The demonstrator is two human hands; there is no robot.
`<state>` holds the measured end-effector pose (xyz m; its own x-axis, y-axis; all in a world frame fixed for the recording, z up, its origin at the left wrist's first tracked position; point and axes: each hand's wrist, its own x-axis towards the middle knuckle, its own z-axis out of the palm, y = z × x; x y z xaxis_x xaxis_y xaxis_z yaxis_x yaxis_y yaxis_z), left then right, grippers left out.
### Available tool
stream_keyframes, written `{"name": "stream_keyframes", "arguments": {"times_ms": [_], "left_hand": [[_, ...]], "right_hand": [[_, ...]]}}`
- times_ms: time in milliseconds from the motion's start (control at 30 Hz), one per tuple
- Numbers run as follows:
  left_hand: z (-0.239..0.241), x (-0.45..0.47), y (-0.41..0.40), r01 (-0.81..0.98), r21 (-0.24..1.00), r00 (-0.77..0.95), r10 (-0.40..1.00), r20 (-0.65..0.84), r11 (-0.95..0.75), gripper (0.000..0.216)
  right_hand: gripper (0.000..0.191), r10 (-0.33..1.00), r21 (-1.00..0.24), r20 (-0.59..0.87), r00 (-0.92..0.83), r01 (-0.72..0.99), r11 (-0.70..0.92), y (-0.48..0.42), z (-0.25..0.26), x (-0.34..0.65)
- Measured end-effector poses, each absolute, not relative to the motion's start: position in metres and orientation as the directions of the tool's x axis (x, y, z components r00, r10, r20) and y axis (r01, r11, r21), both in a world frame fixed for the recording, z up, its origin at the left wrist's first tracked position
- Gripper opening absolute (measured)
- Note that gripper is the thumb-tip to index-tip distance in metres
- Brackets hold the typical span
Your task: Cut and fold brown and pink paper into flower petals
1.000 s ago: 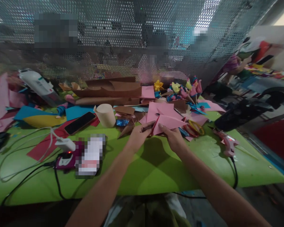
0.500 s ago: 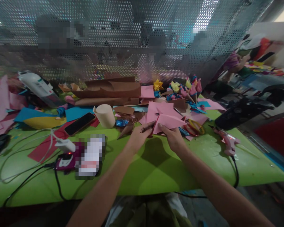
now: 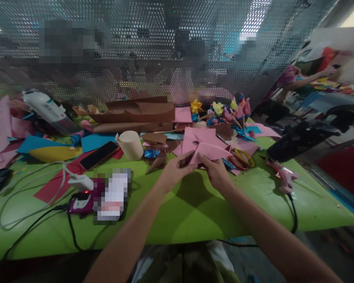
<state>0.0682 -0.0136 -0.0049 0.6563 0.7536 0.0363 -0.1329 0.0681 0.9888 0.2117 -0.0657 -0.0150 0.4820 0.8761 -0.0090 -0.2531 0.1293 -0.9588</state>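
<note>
A folded piece of pink paper (image 3: 211, 151) is held between my two hands, just above the green table. My left hand (image 3: 174, 172) pinches its left edge, the thumb lying under the fold. On the near side, my right hand (image 3: 216, 169) grips it with the thumb pressed on top; the other fingers are partly hidden. Behind it lies a larger sheet of pink paper (image 3: 199, 135). Close to my right hand are scissors with yellow and red handles (image 3: 244, 158), partly covered by paper. Brown paper scraps (image 3: 157, 162) and a crumpled blue wrapper (image 3: 151, 153) lie beyond my left hand.
A pink glue gun (image 3: 286, 179) with a cord lies right on the green table (image 3: 191, 220). Left are a pixelated phone (image 3: 113, 194), a dark phone (image 3: 99, 154), a purple power strip (image 3: 84, 202) and a paper roll (image 3: 130, 145). Paper flowers (image 3: 230, 110) stand behind.
My left fingers have shifted along the paper's left edge, and the left thumb now reaches further right beneath it. My right hand stays nearly still. In the background, a person's arm has stretched out.
</note>
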Motion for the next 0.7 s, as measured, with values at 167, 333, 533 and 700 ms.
{"name": "stream_keyframes", "arguments": {"times_ms": [167,333,533,700], "left_hand": [[-0.013,0.071,-0.013,-0.121,0.991,0.653,0.747,0.123,-0.058,0.067],[-0.018,0.073,-0.012,-0.101,0.986,0.621,0.766,0.167,-0.133,0.06],[-0.017,0.074,-0.013,-0.088,0.986,0.61,0.775,0.164,-0.139,0.057],[-0.017,0.074,-0.013,-0.075,0.987,0.604,0.781,0.159,-0.144,0.055]], "right_hand": [[0.043,0.874,-0.959,0.02,0.485,-0.239,0.155,-0.064,-0.018,0.213],[0.044,0.872,-0.955,0.007,0.489,-0.255,0.15,-0.064,-0.018,0.211],[0.04,0.867,-0.955,0.007,0.498,-0.255,0.154,-0.064,-0.017,0.21],[0.037,0.862,-0.946,0.008,0.508,-0.275,0.171,-0.063,-0.017,0.209]]}}
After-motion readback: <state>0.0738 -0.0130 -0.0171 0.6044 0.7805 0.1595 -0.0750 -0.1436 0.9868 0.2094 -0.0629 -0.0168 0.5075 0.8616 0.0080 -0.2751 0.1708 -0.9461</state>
